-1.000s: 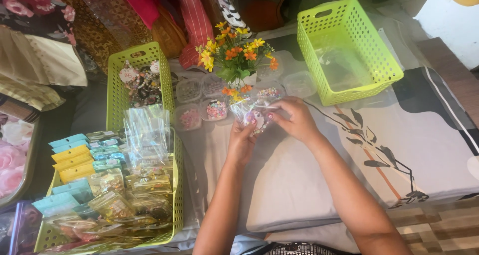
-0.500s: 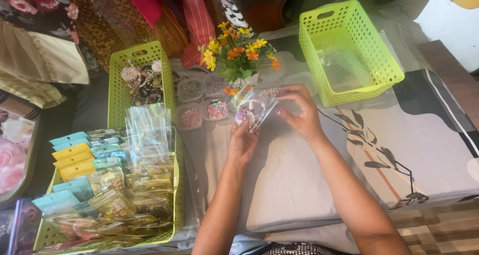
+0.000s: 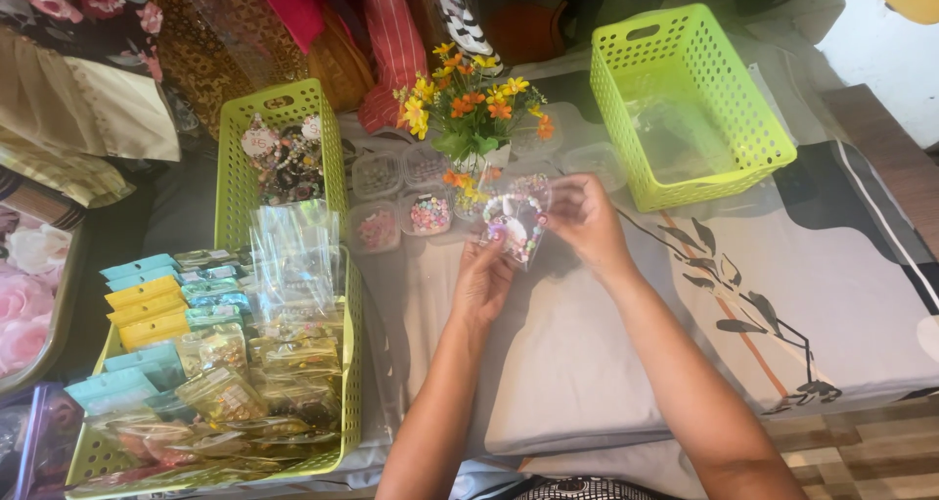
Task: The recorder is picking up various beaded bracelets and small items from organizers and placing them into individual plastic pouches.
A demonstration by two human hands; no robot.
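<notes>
I'm holding a small clear bag of beads (image 3: 515, 228) with both hands — left hand (image 3: 482, 280) pinching its lower edge, right hand (image 3: 584, 218) gripping its side — just in front of the flower pot (image 3: 474, 118), right of the bead cups (image 3: 403, 199).

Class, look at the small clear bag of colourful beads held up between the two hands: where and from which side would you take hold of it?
Probably pinch the clear bag by its flat side edges, as the left hand and right hand do, one from each side. The beads bulge mid-bag; the thin edges look easier to pinch.
</notes>
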